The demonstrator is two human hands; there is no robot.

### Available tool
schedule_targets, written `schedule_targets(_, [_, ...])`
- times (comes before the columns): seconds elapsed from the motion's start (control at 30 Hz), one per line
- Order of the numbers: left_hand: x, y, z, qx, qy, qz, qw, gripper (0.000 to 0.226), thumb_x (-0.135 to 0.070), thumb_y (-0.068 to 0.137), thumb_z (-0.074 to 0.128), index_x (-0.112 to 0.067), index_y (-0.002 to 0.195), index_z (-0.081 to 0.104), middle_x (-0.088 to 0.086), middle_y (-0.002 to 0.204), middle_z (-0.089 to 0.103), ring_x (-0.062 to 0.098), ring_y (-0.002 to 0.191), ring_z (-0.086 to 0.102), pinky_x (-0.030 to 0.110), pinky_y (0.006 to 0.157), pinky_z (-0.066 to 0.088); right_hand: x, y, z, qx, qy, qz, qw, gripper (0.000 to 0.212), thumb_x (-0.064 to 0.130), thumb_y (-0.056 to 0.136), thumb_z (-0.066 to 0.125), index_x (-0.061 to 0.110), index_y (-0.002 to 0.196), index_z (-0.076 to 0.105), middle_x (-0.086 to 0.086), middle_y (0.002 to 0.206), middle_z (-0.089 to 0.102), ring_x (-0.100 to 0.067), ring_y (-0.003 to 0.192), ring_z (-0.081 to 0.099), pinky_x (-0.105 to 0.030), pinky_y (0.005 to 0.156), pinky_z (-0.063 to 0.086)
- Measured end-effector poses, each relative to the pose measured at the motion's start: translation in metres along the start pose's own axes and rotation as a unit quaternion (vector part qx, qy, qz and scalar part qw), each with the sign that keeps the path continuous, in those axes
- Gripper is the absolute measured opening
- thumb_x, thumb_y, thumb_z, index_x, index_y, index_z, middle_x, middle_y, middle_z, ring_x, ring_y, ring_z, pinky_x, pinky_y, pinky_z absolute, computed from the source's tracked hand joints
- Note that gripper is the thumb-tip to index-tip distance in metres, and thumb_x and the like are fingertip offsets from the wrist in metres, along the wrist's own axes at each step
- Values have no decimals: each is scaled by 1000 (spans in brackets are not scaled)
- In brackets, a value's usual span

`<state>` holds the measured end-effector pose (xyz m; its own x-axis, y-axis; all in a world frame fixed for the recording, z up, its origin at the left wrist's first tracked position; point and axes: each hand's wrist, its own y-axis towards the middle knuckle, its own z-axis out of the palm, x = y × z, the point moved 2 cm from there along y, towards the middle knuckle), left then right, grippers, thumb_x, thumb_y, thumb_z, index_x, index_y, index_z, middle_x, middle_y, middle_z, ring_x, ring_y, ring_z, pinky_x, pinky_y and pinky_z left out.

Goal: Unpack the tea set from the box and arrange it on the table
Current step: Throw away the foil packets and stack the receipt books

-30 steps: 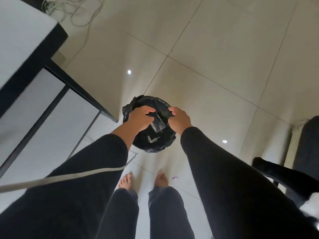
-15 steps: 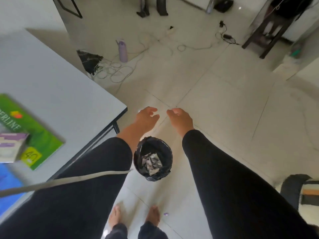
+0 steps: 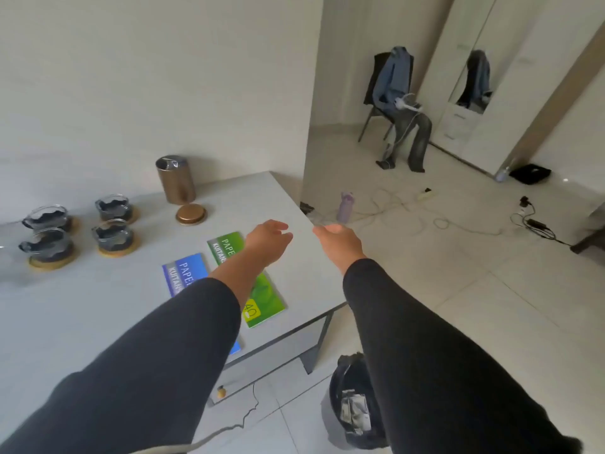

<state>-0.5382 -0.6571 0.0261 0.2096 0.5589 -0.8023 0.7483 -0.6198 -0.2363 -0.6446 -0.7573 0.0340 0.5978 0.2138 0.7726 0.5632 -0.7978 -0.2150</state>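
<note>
Both hands, left (image 3: 266, 239) and right (image 3: 337, 239), fingers loose and empty (mid-frame): reach back over the worktop (image 3: 98, 309) toward the cups (image 3: 111, 235) gently.

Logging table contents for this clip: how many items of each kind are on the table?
Glass cups on wooden coasters: 4
Copper canister: 1
Copper lid: 1
Booklets: 2, green and blue
Total: 8

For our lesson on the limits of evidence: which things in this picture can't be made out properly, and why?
Head view:
- Blue booklet: lower part hidden by the left sleeve.
- Bin: right side hidden by the right sleeve.
- Clear object beside the cups: cut off by the left edge.
- Right hand fingers: motion-blurred.
</note>
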Motion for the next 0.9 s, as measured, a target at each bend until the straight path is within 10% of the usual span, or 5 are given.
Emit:
schedule_targets(0.17, [74,-5,-74,-56,25,-104,993,39,-26,92,55,-17,130,56,7,128,60,27,114,58,28,91,46,34,-3,91,93,-44,-26,994,45,33,90,54,10,128,54,-7,133,56,-25,125,49,-27,99,37])
schedule_targets(0.43, [150,13,-70,33,49,-292,955,45,-26,97,49,1,133,43,15,122,51,31,108,57,35,92,48,26,40,175,187,-145,13,971,41,41,73,54,11,101,59,-10,102,62,-30,104,57,-29,80,41])
schedule_targets(0.63, [158,55,-33,12,35,-329,944,30,-28,97,45,-8,75,46,6,89,54,23,85,58,28,81,53,-5,100,196,189,-174,82,963,52,44,83,53,12,123,48,-15,122,55,-32,112,53,-36,92,44])
schedule_targets(0.77, [148,79,-20,1,61,-328,943,34,-32,96,47,-3,114,56,10,105,61,22,110,61,26,98,48,-8,122,204,179,-184,72,964,52,41,86,56,6,125,47,-14,122,58,-33,115,54,-36,96,45])
schedule_targets(0.9, [144,99,-5,-11,96,-335,937,25,-26,92,49,-8,74,48,1,71,47,17,75,53,21,63,41,-9,138,210,194,-195,62,959,32,34,83,59,6,98,62,-11,100,67,-30,99,63,-29,78,46])
